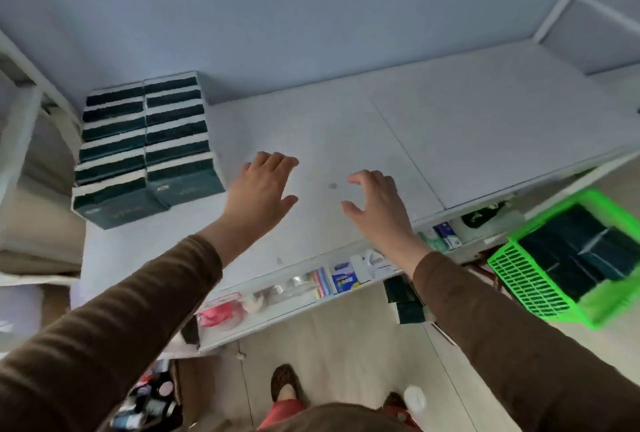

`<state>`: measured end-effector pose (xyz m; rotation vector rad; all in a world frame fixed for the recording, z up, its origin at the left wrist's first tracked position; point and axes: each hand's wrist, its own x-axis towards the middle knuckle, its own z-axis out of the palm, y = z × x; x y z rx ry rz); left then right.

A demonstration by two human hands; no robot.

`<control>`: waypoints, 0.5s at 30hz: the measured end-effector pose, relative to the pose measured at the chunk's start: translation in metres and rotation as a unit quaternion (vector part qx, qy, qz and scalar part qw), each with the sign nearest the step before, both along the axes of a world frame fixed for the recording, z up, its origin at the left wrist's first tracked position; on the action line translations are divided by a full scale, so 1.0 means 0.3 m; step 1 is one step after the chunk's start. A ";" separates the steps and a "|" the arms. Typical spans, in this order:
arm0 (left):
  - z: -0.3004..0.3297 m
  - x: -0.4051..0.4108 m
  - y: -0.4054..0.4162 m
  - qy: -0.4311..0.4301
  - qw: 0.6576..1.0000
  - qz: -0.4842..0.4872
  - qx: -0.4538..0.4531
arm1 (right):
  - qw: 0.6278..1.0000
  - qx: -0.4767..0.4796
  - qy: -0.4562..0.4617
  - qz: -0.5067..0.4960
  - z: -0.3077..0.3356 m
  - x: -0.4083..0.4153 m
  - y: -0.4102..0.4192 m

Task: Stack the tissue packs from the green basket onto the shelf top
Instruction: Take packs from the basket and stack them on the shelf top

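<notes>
Two rows of dark teal tissue packs with white edges stand on the white shelf top, at its left end by the wall. My left hand hovers over the shelf just right of the packs, fingers spread and holding nothing. My right hand is a little further right, fingers relaxed and slightly bent, also holding nothing. The green basket sits low at the right, below the shelf edge, with several dark tissue packs inside.
Under the shelf top a lower shelf holds small boxes, bottles and a pink item. More dark packs lie beneath the shelf near my right forearm. Wooden floor and my feet are below. A white frame stands at the far right.
</notes>
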<state>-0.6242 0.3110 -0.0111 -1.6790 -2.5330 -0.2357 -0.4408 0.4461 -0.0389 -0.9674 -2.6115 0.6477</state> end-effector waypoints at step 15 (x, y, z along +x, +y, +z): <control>-0.275 1.289 0.793 -0.111 0.978 -0.172 -0.043 | 0.982 0.000 -0.112 -0.153 -0.170 1.390 0.585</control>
